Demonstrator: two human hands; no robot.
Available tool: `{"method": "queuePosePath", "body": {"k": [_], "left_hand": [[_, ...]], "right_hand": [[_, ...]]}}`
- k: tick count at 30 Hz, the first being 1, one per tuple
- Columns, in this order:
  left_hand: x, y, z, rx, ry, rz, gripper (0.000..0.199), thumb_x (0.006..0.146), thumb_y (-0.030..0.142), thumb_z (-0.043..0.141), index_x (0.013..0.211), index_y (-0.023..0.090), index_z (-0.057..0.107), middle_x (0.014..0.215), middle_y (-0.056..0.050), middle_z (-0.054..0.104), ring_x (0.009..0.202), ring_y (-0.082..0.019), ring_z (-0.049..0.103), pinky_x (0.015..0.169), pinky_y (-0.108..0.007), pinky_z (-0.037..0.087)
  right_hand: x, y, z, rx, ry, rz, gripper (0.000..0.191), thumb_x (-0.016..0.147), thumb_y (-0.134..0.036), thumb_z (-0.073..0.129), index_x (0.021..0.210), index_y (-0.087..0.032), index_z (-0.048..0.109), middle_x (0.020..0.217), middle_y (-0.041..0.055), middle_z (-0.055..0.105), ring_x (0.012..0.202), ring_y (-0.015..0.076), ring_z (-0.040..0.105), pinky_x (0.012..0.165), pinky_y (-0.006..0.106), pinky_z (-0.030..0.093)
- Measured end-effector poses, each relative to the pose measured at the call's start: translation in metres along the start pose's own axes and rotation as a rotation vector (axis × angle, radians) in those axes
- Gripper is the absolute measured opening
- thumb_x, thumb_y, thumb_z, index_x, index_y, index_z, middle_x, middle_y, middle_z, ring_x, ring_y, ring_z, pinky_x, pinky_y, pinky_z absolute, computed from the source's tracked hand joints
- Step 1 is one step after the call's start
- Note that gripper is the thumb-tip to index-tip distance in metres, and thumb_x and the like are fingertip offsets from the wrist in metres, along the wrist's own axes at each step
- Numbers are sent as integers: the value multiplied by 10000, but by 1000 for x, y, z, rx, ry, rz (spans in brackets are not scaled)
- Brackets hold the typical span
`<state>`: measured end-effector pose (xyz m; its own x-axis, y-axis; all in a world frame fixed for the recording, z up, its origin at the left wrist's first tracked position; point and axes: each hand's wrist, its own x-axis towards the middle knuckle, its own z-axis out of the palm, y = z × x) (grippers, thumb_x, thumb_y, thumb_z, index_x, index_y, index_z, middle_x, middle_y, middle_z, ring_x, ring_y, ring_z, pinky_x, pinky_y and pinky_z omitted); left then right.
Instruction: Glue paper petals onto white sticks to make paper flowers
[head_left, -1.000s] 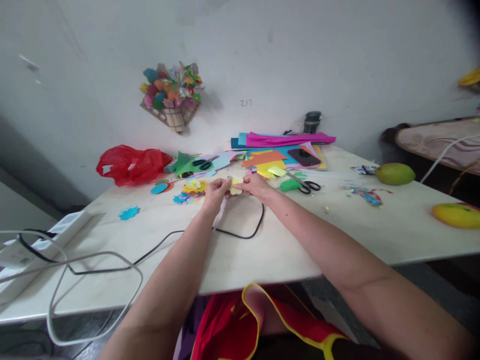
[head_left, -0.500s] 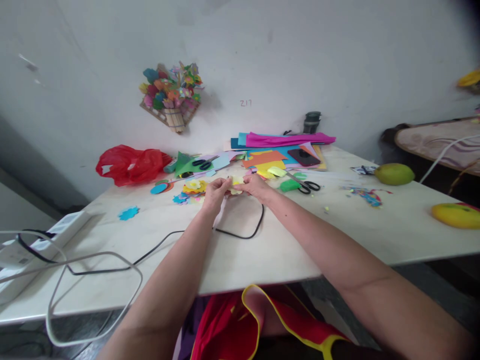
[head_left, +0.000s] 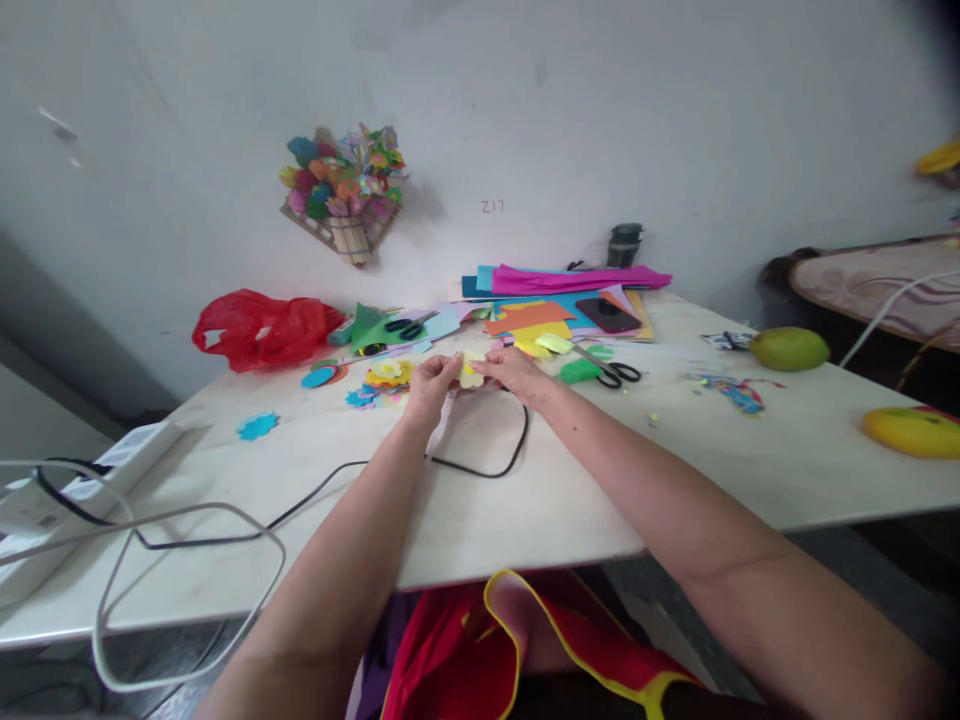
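Between my two hands, near the middle of the table, is a pale yellow paper flower (head_left: 472,372) with a brighter yellow centre. My left hand (head_left: 433,384) is closed on its left edge, thumb and finger pinched together. On the other side my right hand (head_left: 512,370) pinches the flower's right part, its fingertips close to the yellow centre. Just left of my left hand lie stacked yellow paper flowers (head_left: 390,375) and some blue paper flowers (head_left: 362,398). A black cable (head_left: 487,474) loops on the table under my wrists.
Black-handled scissors (head_left: 619,374) and a green piece (head_left: 580,372) lie right of my hands. Coloured paper sheets (head_left: 532,318) carry a phone (head_left: 611,315). At left are a red plastic bag (head_left: 266,330), a blue paper flower (head_left: 258,427) and a power strip (head_left: 142,455). Mangoes (head_left: 789,348) lie right.
My right fingers have shifted slightly on the paper flower, and more of its pale petals and yellow centre now show between my hands. The things on the table have stayed put.
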<state>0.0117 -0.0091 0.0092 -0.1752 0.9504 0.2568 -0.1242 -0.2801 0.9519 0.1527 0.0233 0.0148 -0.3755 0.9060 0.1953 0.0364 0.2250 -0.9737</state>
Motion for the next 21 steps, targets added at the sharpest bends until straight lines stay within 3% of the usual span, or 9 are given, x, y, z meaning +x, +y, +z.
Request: {"method": "queuePosePath", "body": {"k": [6, 11, 21], "left_hand": [[1, -2, 0, -7, -9, -3, 391, 532, 465, 724, 572, 146, 501, 535, 17, 547, 502, -82, 516, 518, -209, 417], [1, 0, -1, -12, -6, -13, 392, 526, 469, 726, 577, 146, 510, 539, 15, 557, 497, -82, 515, 517, -212, 417], [1, -2, -1, -4, -14, -11, 392, 530, 466, 725, 579, 141, 512, 542, 14, 560, 497, -81, 514, 513, -208, 413]], "right_hand": [[2, 2, 0, 7, 16, -14, 392, 564, -484, 681, 490, -163, 470, 482, -25, 504, 479, 82, 453, 430, 199, 304], [1, 1, -1, 88, -25, 22, 366, 603, -501, 644, 589, -145, 561, 572, 2, 572, 513, 89, 490, 426, 197, 305], [3, 4, -2, 108, 39, -3, 351, 589, -471, 663, 590, -136, 558, 551, -1, 564, 504, 90, 507, 427, 195, 306]]}}
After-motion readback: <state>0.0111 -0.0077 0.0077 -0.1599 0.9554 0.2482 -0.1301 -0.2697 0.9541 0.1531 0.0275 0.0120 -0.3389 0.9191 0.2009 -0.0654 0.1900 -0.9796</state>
